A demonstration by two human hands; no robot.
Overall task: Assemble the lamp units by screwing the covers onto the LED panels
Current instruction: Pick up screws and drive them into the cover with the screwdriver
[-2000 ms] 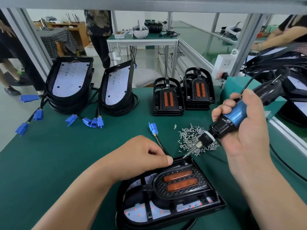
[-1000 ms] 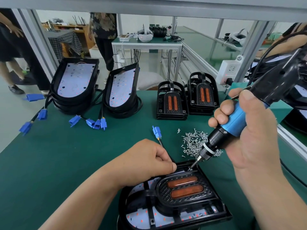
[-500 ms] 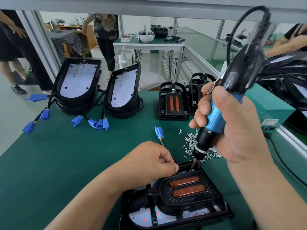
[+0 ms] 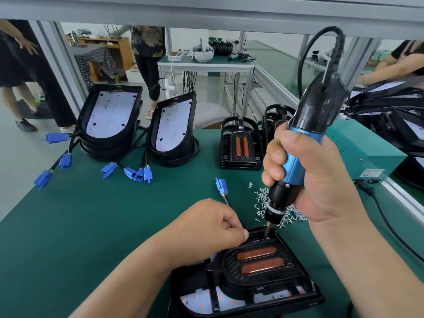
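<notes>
R hand [image 4: 321,180] grips the blue-and-black power screwdriver [image 4: 294,164], all fingers wrapped round it. The tool stands nearly straight up. Its thin bit goes down into a hole at the far rim of the black cover [image 4: 259,265]. That cover, w/ two orange bars in its middle, lies on top of a white LED panel [image 4: 199,301]. Both are at the near edge of the green tabletop [image 4: 91,226], a bit R of the middle.

L hand [image 4: 206,228] sits at the cover's far L corner. Its fingers are curled in, thumb tip against the pointer finger. Can't tell if it pinches sth small or just leans on the rim, since the fingertips hide that spot.

A heap of little silver screws [image 4: 261,198] lies just behind the cover, partly hidden by the tool. A blue plug [image 4: 221,187] on a black wire lies next to the heap, on its L side.

By the far edge, L part, stand two tilted panel stacks [image 4: 110,115], w/ more blue connectors [image 4: 137,174] spread in front of them. By the far edge, approx. the middle, sit two piles of spare covers [image 4: 241,143]. A green box [image 4: 367,152] sits at the R edge.
</notes>
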